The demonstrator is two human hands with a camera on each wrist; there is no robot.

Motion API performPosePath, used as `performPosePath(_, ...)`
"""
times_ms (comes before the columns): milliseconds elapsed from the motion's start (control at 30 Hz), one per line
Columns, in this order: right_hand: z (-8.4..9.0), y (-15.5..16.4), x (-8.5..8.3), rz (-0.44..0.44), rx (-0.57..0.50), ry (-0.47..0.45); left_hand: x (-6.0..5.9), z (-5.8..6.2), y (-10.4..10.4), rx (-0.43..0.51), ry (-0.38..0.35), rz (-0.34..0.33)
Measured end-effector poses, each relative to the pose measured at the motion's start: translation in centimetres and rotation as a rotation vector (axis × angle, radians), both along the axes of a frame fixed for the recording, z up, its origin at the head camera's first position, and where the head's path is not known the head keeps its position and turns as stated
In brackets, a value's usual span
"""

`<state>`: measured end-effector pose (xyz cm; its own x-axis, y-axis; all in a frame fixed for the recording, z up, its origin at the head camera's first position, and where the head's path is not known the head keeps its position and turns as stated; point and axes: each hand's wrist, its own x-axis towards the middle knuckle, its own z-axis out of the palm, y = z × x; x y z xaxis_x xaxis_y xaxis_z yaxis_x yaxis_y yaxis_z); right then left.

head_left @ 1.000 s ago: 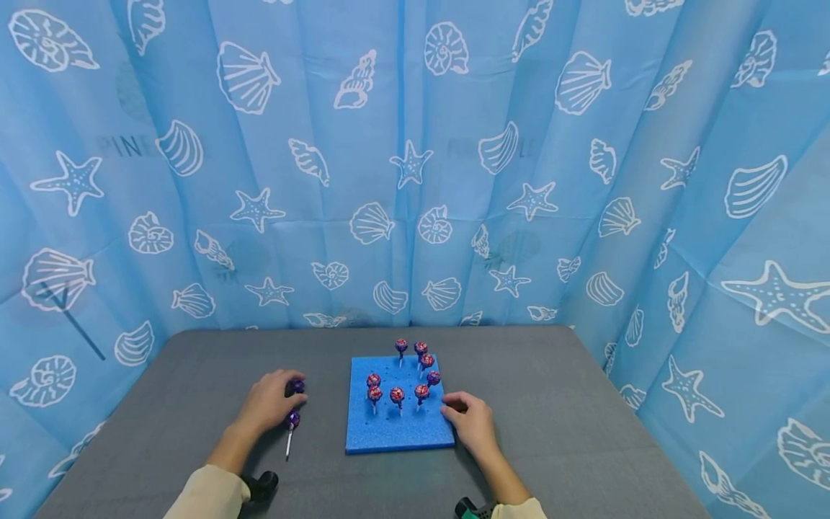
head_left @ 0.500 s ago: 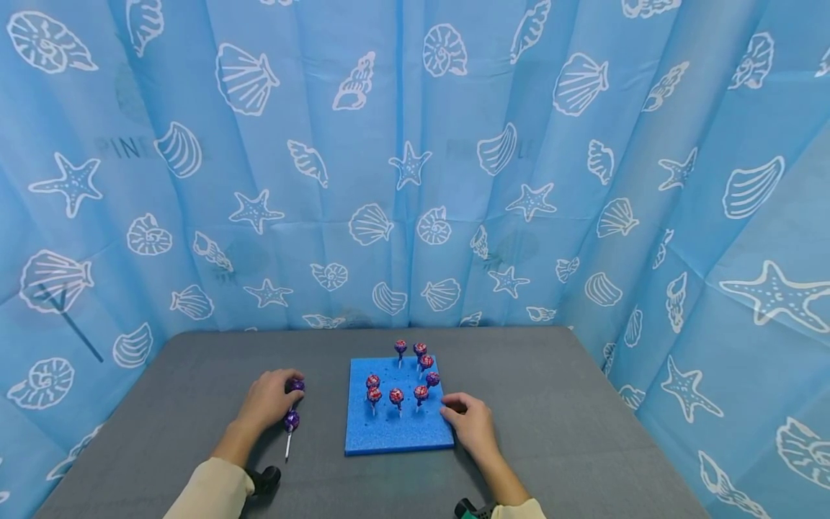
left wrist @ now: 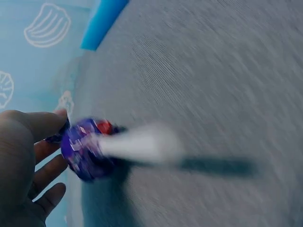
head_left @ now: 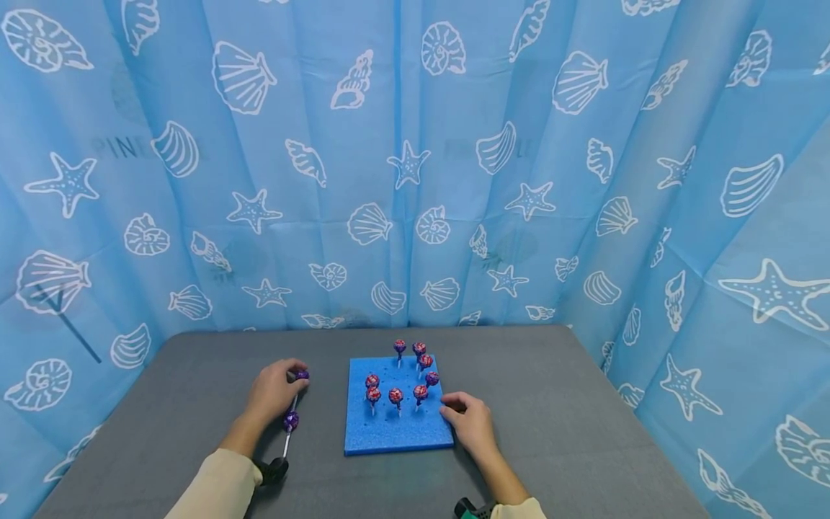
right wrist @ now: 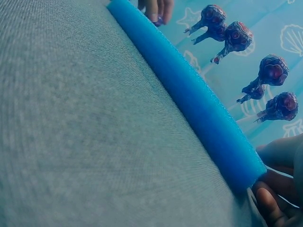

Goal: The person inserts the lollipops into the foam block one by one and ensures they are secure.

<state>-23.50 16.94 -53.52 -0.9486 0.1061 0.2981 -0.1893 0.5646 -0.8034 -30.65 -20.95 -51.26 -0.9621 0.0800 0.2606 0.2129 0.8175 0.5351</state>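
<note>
Faintly, "PINE" lettering on curtain (head_left: 117,148), left hand (head_left: 272,393) pinching lollipop (head_left: 302,375), right hand (head_left: 470,422) curled against foam board (head_left: 395,432).

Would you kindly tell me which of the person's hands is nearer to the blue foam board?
Right. The right hand rests against the right edge of the blue foam board, fingers touching it. The left hand is off to the board's left, apart from it, gripping a purple lollipop.

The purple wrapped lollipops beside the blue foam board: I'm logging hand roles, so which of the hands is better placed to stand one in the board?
Left, probably: the left hand already pinches a purple wrapped lollipop, while the right hand rests against the blue foam board.
</note>
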Motion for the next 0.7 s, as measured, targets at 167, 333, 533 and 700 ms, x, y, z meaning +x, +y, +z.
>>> performPosePath(167, -0.1, 0.1, -0.1, -0.003, -0.001, -0.007, -0.4, 0.4, 1.1, 0.039, 0.04, 0.002)
performPosePath(333, -0.2, 0.0, -0.1, -0.008, 0.002, -0.003, -0.7, 1.0, 2.2, 0.115, 0.077, -0.014)
performPosePath(533, -0.3, 0.1, -0.2, -0.007, 0.0, -0.002, -1.0, 2.5, 3.5, 0.232, 0.093, 0.007)
performPosePath(700, -0.2, 0.1, -0.1, -0.006, -0.004, 0.002, -1.3, 3.3, 4.3, 0.311, 0.077, 0.01)
